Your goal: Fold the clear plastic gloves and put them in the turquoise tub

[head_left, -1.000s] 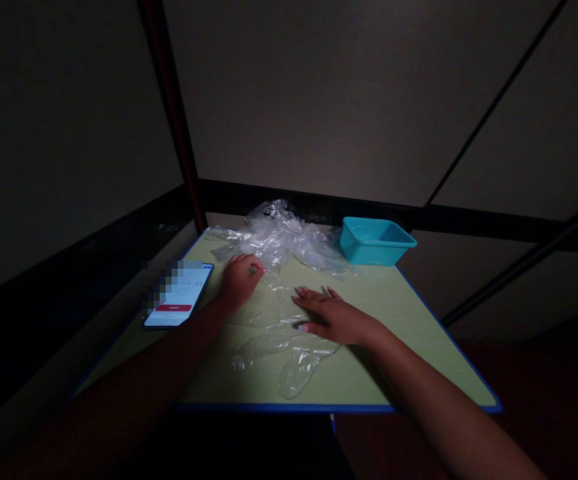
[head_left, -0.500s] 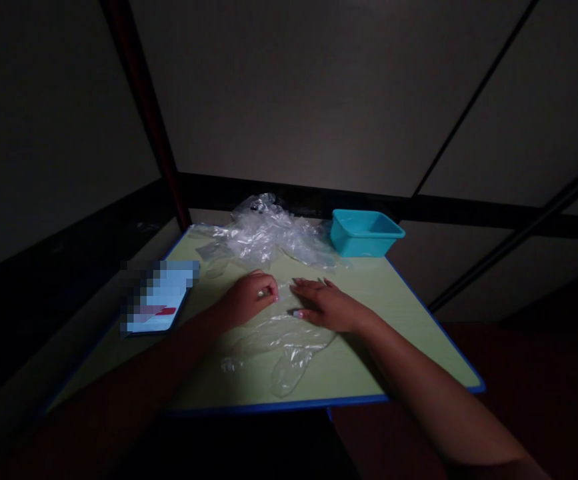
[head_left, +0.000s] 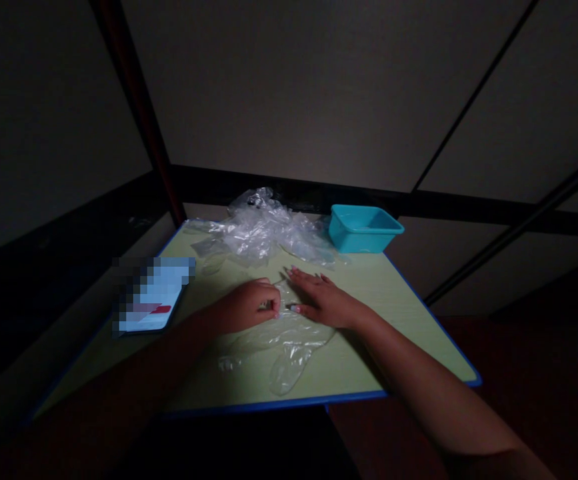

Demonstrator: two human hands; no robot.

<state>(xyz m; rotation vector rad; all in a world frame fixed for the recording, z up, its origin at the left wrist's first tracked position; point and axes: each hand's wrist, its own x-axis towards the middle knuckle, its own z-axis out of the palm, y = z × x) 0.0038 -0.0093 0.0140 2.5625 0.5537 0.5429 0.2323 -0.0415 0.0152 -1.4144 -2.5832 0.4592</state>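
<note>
In the head view, a crumpled clear plastic glove [head_left: 291, 365] is seen laid out on the pale green table [head_left: 399, 333], in the middle of its near half, with one rounded, finger-like part pointed towards the near edge. The far part of the glove is partly covered by the two hands. The left hand [head_left: 249, 305] is held curled at the glove's far left side, its thumb and forefinger brought close together; whether any film is pinched between them cannot be told. The right hand [head_left: 326, 303] is released and laid palm down at the glove's far right side, its fingers extended towards the left and the thumb set apart from them. Beyond the hands, a loose pile of clear plastic [head_left: 261, 230] is heaped along the far edge. The teal bin [head_left: 361, 241] is placed at the far right corner, just beside the pile. A phone [head_left: 161, 293] with a lit screen, partly blurred by blocks, is set at the left edge. The table is bordered by a blue rim, and dark-banded panels [head_left: 289, 93] are seen behind it.
</note>
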